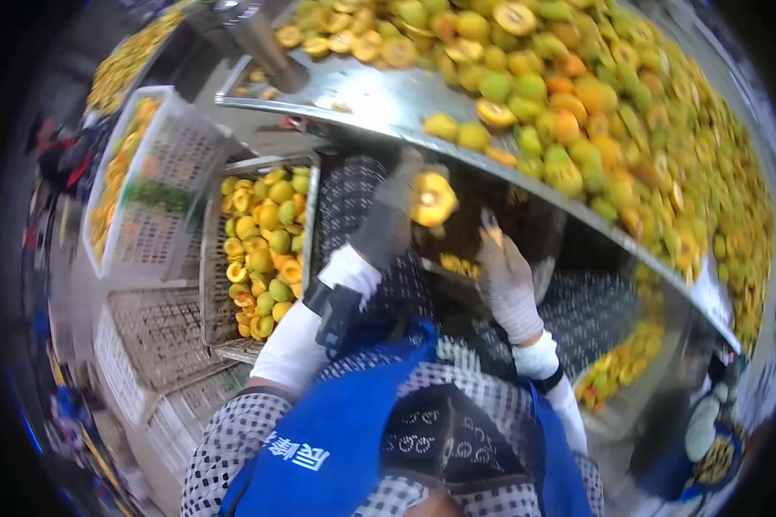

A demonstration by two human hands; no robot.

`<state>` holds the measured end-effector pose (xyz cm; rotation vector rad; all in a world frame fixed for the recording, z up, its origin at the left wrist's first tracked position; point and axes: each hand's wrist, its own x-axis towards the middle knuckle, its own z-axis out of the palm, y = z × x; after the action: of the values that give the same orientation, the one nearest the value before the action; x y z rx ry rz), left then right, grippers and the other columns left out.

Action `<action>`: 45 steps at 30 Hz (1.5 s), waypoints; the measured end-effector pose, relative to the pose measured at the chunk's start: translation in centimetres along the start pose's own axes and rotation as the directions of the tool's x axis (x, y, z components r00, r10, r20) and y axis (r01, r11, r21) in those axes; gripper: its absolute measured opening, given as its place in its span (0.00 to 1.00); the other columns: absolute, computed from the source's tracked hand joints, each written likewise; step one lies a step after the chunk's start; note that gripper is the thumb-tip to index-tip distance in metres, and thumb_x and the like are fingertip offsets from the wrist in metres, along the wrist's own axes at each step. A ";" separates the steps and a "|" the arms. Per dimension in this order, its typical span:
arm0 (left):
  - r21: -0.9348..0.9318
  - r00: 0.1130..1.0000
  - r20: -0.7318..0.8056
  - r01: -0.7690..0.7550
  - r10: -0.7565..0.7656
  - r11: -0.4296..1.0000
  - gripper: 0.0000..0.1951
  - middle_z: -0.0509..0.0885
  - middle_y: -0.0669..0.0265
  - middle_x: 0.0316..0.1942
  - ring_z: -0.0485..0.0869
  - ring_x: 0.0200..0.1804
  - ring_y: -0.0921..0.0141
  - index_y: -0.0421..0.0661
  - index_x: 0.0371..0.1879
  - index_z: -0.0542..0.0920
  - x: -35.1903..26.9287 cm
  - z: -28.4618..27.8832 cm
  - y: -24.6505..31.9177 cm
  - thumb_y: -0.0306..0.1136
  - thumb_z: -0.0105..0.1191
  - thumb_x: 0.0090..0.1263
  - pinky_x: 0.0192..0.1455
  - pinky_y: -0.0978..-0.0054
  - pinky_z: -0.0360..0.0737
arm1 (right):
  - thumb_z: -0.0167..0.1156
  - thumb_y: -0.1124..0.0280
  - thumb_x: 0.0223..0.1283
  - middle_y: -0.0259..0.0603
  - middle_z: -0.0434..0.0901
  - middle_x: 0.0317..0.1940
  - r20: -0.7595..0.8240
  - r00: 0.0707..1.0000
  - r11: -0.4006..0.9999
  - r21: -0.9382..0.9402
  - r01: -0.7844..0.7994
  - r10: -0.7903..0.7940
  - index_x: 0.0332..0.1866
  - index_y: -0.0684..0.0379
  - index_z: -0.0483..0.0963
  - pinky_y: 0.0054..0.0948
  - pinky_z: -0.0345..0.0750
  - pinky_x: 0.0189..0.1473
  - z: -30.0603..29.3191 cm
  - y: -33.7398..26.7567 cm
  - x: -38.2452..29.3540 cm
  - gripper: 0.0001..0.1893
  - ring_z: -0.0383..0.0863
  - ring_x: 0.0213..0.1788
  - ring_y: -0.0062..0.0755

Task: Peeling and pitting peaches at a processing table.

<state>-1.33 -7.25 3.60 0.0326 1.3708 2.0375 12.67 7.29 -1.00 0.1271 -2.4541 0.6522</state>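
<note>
My left hand (396, 210), in a dark glove and blurred, grips a cut yellow stone fruit (434, 199), probably an apricot or peach. The fruit's cut face is turned up, with a pale middle where the stone sits. My right hand (507, 281), in a light knit glove, holds a small tool (490, 226) with a light handle and a metal tip; its exact kind is unclear. That tip is apart from the fruit, to its right. Below both hands, a dark container (469, 242) between my knees has yellow pieces (459, 265) in it.
A metal table (355, 90) heaped with whole and halved fruit (575, 110) runs across the front. To my left are a crate (312, 223) of halves, a white crate (168, 236) of fruit and other stacked crates (161, 336). More fruit (624, 362) lies at lower right, near another person (701, 426).
</note>
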 end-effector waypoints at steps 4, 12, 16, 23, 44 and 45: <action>0.141 0.999 -0.034 -0.029 0.035 0.990 0.28 0.83 0.60 0.31 0.82 0.27 0.73 0.39 0.47 0.77 0.8 0.0 -1.5 0.56 0.41 0.73 0.25 0.81 0.79 | 0.52 0.69 0.65 0.50 0.72 0.29 0.188 0.925 0.890 0.263 -0.372 0.331 0.40 0.60 0.72 0.41 0.73 0.27 -1.4 -4.1 3.1 0.06 0.77 0.28 0.50; 0.208 0.935 -0.034 -0.338 0.352 0.918 0.17 0.82 0.67 0.38 0.79 0.39 0.77 0.39 0.40 0.81 1.9 0.1 -4.5 0.43 0.51 0.72 0.42 0.81 0.77 | 0.53 0.57 0.66 0.54 0.76 0.24 0.383 0.679 0.690 0.134 -0.711 0.626 0.38 0.62 0.69 0.40 0.73 0.28 0.7 -3.9 3.7 0.16 0.79 0.28 0.53; 0.259 0.917 -0.102 -0.350 0.386 0.900 0.16 0.81 0.67 0.35 0.77 0.37 0.78 0.39 0.35 0.81 2.0 1.0 -4.6 0.42 0.51 0.72 0.41 0.81 0.76 | 0.47 0.51 0.67 0.55 0.77 0.22 0.401 0.654 0.686 0.081 -0.723 0.642 0.39 0.61 0.68 0.45 0.74 0.29 1.4 -3.5 3.8 0.20 0.80 0.28 0.55; 0.456 0.921 -0.140 -0.265 0.363 0.850 0.17 0.81 0.67 0.30 0.76 0.32 0.79 0.38 0.34 0.80 2.2 1.6 -4.6 0.42 0.52 0.71 0.36 0.81 0.74 | 0.42 0.46 0.69 0.57 0.77 0.23 0.510 0.603 0.615 0.169 -0.770 0.614 0.39 0.63 0.68 0.45 0.75 0.32 2.1 -2.5 3.3 0.25 0.79 0.29 0.57; 0.539 0.890 0.442 -0.367 0.116 0.758 0.13 0.82 0.64 0.29 0.81 0.34 0.74 0.34 0.34 0.81 4.1 1.8 -2.9 0.35 0.56 0.66 0.34 0.81 0.78 | 0.48 0.40 0.65 0.25 0.61 0.12 0.902 0.368 -0.465 0.431 -0.774 0.224 0.31 0.52 0.67 0.19 0.57 0.10 0.0 -1.4 2.0 0.24 0.57 0.10 0.14; 0.389 0.945 0.310 -0.228 0.106 0.892 0.13 0.82 0.62 0.28 0.82 0.34 0.73 0.34 0.34 0.81 4.0 2.3 -3.4 0.35 0.57 0.66 0.35 0.81 0.78 | 0.48 0.38 0.64 0.24 0.61 0.12 0.902 0.402 -0.541 0.419 -0.729 0.157 0.31 0.52 0.67 0.19 0.56 0.10 -0.1 -1.5 2.0 0.25 0.57 0.10 0.15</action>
<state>-1.80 -2.47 0.53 0.6306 1.6370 1.7451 11.49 6.12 0.87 -0.6904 -1.1325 3.3198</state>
